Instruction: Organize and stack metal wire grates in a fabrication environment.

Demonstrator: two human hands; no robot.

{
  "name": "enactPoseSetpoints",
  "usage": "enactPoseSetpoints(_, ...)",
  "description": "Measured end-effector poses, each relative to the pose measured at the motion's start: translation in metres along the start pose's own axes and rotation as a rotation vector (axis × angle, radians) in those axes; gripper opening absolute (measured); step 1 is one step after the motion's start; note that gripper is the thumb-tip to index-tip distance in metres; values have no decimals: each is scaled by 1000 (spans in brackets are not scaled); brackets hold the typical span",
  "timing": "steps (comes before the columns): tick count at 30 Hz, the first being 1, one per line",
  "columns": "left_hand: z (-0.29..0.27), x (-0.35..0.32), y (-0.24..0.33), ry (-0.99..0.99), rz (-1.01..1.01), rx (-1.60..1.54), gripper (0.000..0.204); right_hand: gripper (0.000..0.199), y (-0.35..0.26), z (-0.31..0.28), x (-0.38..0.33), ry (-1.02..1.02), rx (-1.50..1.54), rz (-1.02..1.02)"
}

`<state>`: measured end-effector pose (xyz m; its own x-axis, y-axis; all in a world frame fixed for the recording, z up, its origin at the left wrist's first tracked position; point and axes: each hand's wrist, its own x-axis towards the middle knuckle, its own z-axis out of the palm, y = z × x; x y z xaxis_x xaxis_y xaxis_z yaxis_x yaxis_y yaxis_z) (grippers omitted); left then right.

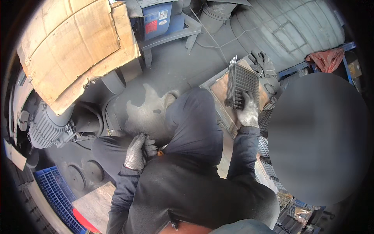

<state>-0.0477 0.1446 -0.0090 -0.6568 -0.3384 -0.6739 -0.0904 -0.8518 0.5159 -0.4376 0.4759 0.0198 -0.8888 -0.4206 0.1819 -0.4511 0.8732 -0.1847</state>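
Note:
My right hand (248, 113), in a grey-white work glove, is at the near end of a row of thin dark metal strips (242, 82). Its fingers are bent over the strips' edge, closed on them. The strips stand close together on a brown sheet (220, 86) over a low worktable. Over my lap, my left hand (136, 153) wears a similar glove, its thumb and loosely bent fingers apart. Nothing shows in it. Dark grey gloves (263, 64) lie at the far end of the worktable, beyond the strips.
Flattened cardboard (74, 43) and a finned motor (50, 124) are at left. A blue bin (157, 21) rests on a metal stand ahead. A large grey drum (288, 29) stands far right. Lower left is a blue plastic crate (54, 187). A blurred oval hides much of the right.

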Motion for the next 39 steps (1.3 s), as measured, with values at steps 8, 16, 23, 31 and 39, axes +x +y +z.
enactPoseSetpoints(8, 5, 5, 2, -17, -4, 62, 30, 85, -18, 35, -8, 140, -148, 45)
enactPoseSetpoints(16, 2, 7, 2, -18, -7, 23, 29, 84, -12, 24, -6, 101, -127, 4)
enactPoseSetpoints(23, 8, -6, 18, 1, 30, 12, 23, 60, -44, 9, -2, 312, 82, -55)
enactPoseSetpoints(31, -8, -92, 46, 287, 423, 602, 26, 44, -282, 4, -7, -150, 342, -778)
enactPoseSetpoints(39, -82, -286, -18, 1133, 807, 308, 25, 49, -408, 204, -50, -847, 308, -1067)
